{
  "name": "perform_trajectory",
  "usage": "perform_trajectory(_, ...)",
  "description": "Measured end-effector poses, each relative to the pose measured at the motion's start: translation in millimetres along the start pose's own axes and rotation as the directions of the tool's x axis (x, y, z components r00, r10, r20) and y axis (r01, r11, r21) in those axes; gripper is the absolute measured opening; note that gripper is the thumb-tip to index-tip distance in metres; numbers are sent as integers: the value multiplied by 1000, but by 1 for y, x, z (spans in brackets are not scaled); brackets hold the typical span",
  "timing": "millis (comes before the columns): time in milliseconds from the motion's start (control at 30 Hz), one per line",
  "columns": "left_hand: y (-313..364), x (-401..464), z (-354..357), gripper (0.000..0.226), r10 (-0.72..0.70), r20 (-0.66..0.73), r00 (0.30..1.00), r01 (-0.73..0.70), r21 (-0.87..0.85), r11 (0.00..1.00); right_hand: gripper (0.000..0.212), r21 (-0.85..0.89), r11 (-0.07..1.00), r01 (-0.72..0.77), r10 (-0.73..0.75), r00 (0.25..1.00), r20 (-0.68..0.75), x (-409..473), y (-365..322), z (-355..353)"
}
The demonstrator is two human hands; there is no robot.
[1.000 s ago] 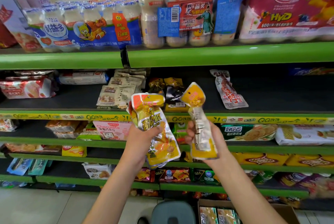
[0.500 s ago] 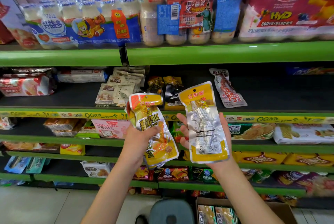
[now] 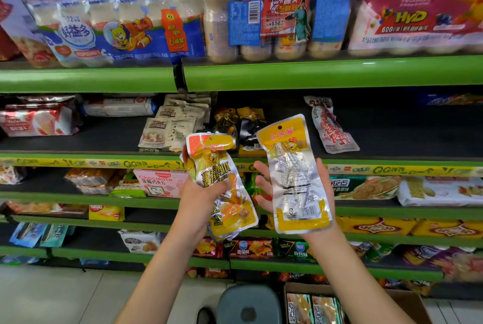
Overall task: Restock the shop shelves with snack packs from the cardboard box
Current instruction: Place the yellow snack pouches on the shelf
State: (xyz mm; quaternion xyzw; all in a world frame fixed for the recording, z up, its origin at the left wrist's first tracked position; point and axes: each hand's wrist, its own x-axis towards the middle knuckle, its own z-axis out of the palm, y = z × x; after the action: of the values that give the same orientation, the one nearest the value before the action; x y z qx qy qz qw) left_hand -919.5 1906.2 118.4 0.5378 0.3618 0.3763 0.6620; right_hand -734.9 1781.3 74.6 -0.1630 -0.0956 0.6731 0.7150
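Observation:
My left hand (image 3: pixel 200 201) grips a small bunch of yellow and silver snack packs (image 3: pixel 222 182), printed fronts toward me. My right hand (image 3: pixel 266 190) holds one more yellow and silver snack pack (image 3: pixel 295 174) flat on its palm, silver back side facing me, thumb at its right edge. Both are raised in front of the second shelf (image 3: pixel 407 138), whose dark right half holds one red pack (image 3: pixel 332 127). The cardboard box (image 3: pixel 407 300) stands on the floor at the bottom right with more packs inside.
Milk-drink bottle multipacks (image 3: pixel 120 26) fill the top shelf. Beige nut packs (image 3: pixel 170 127) and dark packs (image 3: pixel 243 125) lie mid-shelf behind my hands. Lower green shelves carry biscuits and chips. A grey stool (image 3: pixel 248 305) stands on the floor below my arms.
The pack in my right hand has turned from edge-on to flat, silver back facing me, and risen slightly. My left hand with its packs has barely moved.

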Motion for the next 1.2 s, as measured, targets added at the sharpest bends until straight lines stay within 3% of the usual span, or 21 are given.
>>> perform_trajectory(100,0,1,-1,36,-5,-3,1000,5,2,1000,66,-33,998,-49,48,998,-46,-3,-5,4)
perform_trajectory(200,-1,2,-3,34,-10,-10,1000,10,11,1000,61,-65,997,35,-43,990,-131,-12,-7,16)
perform_trajectory(233,-2,3,-3,34,-8,-11,1000,8,16,1000,54,-170,983,64,-84,990,-116,-12,-1,13)
perform_trajectory(267,-2,4,-3,34,-5,-12,1000,6,17,1000,52,-362,932,20,-101,973,-206,-20,7,5)
perform_trajectory(300,-2,4,-3,34,-4,-13,1000,4,15,1000,48,-578,813,-73,-170,919,-356,-19,9,-6)
perform_trajectory(333,-2,5,-3,35,-7,-17,1000,8,14,1000,49,-571,799,-187,-139,867,-478,-20,5,-2)
perform_trajectory(367,-2,5,-4,36,-14,-20,1000,14,12,1000,45,-546,825,-145,-138,886,-443,-19,0,8)
perform_trajectory(433,-2,6,-6,36,-25,-23,999,25,10,1000,34,-471,880,52,-170,963,-211,-2,-18,31)
perform_trajectory(467,-2,7,-8,36,-27,-27,999,28,12,1000,39,-476,879,39,-159,964,-215,9,-28,45)
perform_trajectory(500,-2,8,-9,35,-28,-35,999,28,15,999,45,-568,823,9,-169,959,-229,18,-36,56)
perform_trajectory(533,-2,9,-10,33,-29,-46,999,29,16,999,50,-723,691,-16,-233,941,-244,26,-43,62)
perform_trajectory(600,0,9,-10,32,-34,-67,997,35,11,999,66,-949,302,-90,-409,887,-214,38,-51,69)
perform_trajectory(667,1,10,-10,33,-40,-77,996,41,9,999,77,-986,-58,-157,-524,846,-103,53,-63,71)
perform_trajectory(700,2,10,-10,32,-43,-78,996,44,11,999,77,-968,-171,-182,-561,826,-56,64,-71,70)
perform_trajectory(867,3,11,-12,32,-41,-69,997,43,32,999,71,-845,-402,-354,-653,757,-7,117,-94,63)
perform_trajectory(967,3,12,-11,30,-39,-72,997,42,43,998,72,-757,-494,-427,-591,804,-68,129,-95,53)
perform_trajectory(1067,3,12,-13,30,-43,-56,998,45,41,998,69,-702,-549,-454,-511,847,-148,125,-92,38)
perform_trajectory(1200,1,11,-18,34,-45,-47,998,47,37,998,58,-711,-557,-429,-493,860,-133,118,-92,36)
